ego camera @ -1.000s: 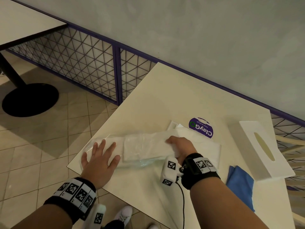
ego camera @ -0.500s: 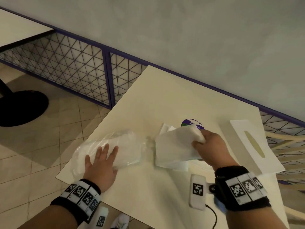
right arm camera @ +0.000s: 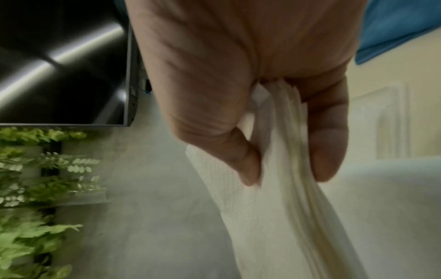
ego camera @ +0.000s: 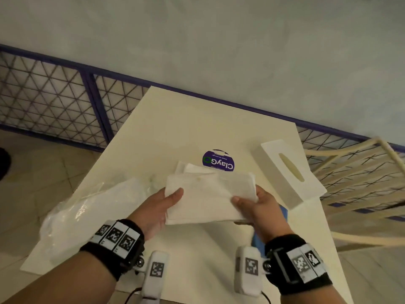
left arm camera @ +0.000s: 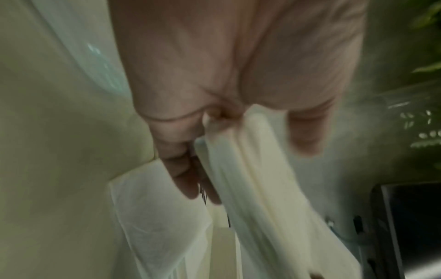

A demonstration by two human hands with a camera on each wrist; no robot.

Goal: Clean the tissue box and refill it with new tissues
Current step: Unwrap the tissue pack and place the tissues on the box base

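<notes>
A white stack of tissues (ego camera: 208,197) hangs above the cream table (ego camera: 197,119), held at both ends. My left hand (ego camera: 162,205) grips its left end, thumb on top and fingers beneath; the left wrist view shows the stack (left arm camera: 257,181) pinched the same way. My right hand (ego camera: 254,205) grips the right end, and the right wrist view shows the thumb and fingers pinching the tissues (right arm camera: 281,169). The white tissue box (ego camera: 289,172) lies on the table to the right, its oval slot facing up. The clear plastic wrapper (ego camera: 87,209) lies crumpled at the table's left.
Loose white tissues (ego camera: 190,168) and a round purple label (ego camera: 218,161) lie behind the stack. A blue cloth (right arm camera: 393,30) sits under my right wrist. A cream chair (ego camera: 361,183) stands to the right. A purple mesh fence (ego camera: 54,102) and grey wall run behind the table.
The right hand pulled the tissue stack out of the wrapper and lifted it. The left hand left the wrapper and took the stack's left end. The wrapper stays on the table.
</notes>
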